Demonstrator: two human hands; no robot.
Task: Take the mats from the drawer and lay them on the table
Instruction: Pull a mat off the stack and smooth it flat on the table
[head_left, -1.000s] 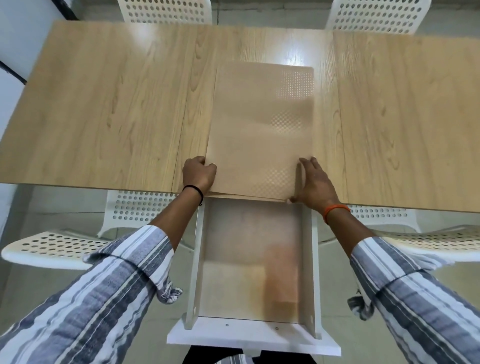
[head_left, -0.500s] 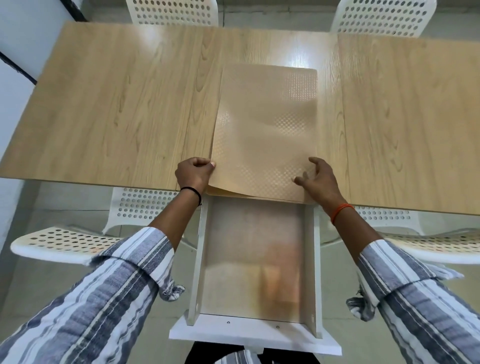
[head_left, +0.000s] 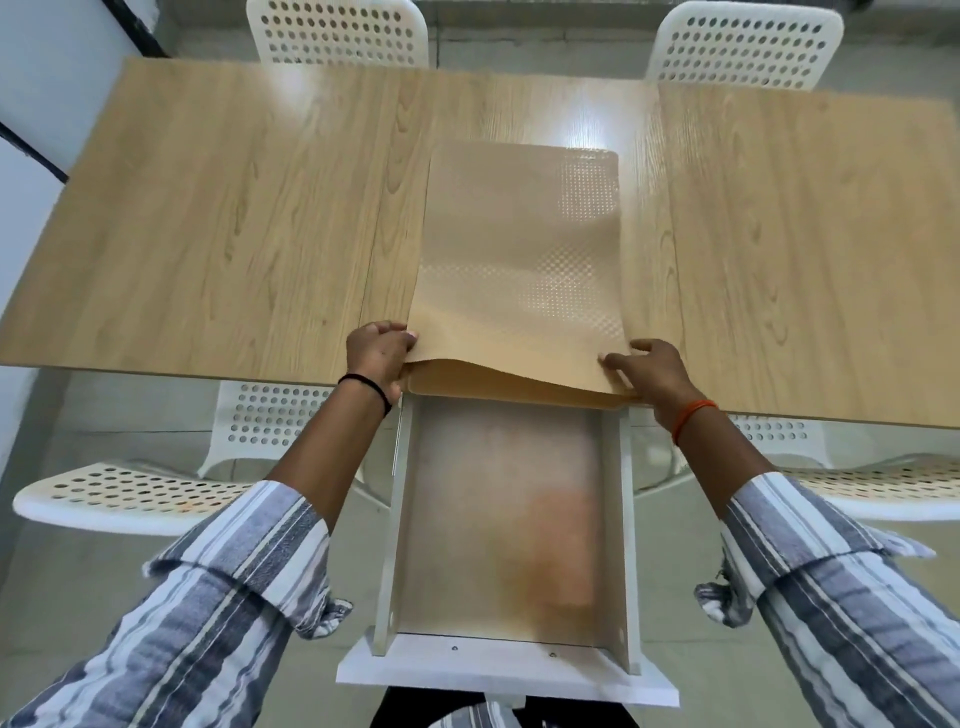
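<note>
A stack of tan, dimpled mats (head_left: 519, 249) lies on the wooden table (head_left: 234, 218), near edge overhanging the table's front. My left hand (head_left: 376, 351) pinches the near left corner of the top mat and lifts it, so a second mat (head_left: 467, 382) shows beneath. My right hand (head_left: 649, 371) rests with spread fingers on the near right corner of the stack. The white drawer (head_left: 397, 545) is pulled out below the table edge between my arms, and its brown bottom is bare.
White perforated chairs stand around the table: two at the far side (head_left: 337, 31) (head_left: 737, 41), one at my left (head_left: 130, 493) and one at my right (head_left: 883, 483). A wall runs along the left. Grey floor lies under the drawer.
My left hand has lifted the top mat's near left corner, opening a gap over the mat beneath. My right hand went from flat at the stack's side to fingers spread on its corner.
</note>
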